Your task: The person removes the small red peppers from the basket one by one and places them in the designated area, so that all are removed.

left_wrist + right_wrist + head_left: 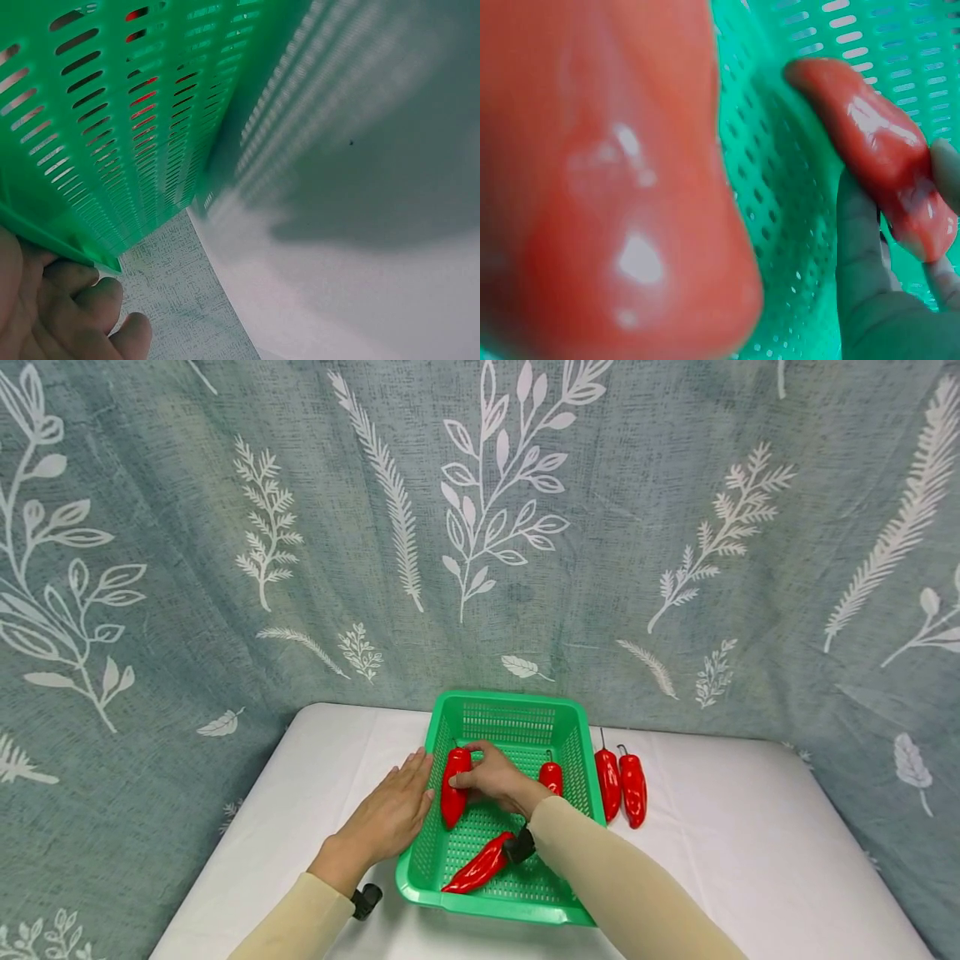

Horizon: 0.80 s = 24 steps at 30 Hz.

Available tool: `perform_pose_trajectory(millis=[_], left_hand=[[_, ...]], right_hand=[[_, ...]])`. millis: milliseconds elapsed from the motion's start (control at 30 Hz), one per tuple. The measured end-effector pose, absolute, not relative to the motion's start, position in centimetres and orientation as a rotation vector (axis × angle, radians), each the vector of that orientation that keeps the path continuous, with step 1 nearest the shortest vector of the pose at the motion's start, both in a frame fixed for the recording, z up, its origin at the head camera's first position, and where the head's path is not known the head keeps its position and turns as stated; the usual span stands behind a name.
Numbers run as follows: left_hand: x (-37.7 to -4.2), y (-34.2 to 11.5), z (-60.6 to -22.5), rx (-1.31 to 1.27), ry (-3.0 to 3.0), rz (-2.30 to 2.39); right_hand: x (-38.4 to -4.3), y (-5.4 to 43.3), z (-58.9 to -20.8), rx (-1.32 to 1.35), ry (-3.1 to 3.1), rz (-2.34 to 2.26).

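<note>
A green plastic basket (510, 697) with slotted walls stands on the white table. Inside it, at the left side, my right hand (498, 777) grips a red pepper (454, 797) between thumb and fingers near its stem end. The right wrist view shows the thumb and fingers on either side of the gripped pepper (870, 135). My left hand (392, 810) touches the basket's left rim from outside, its fingers extended. A second red pepper (480, 867) lies at the basket's front, partly behind my right wrist. Another red pepper (551, 775) is at the right, partly hidden by my forearm.
Two red peppers, a nearer-to-basket one (609, 783) and an outer one (633, 789), lie on the white table (720, 810) just right of the basket. A patterned grey-green curtain (600, 568) hangs behind and along the sides of the table.
</note>
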State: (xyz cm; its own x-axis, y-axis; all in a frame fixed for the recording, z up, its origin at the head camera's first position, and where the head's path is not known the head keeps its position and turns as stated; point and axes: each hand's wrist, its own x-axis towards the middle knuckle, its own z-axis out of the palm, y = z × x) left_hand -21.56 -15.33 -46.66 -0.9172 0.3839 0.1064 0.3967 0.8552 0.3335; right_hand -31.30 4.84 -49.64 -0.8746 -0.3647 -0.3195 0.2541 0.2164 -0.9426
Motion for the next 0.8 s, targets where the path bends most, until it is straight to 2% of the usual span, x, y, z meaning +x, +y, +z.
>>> perform_pose_trajectory(millis=[800], left_hand=[[-21.3, -15.1, -46.5, -0.624, -2.985, -0.619]], right_hand=[[-29.6, 9.6, -44.8, -0.192, 2.079, -1.733]])
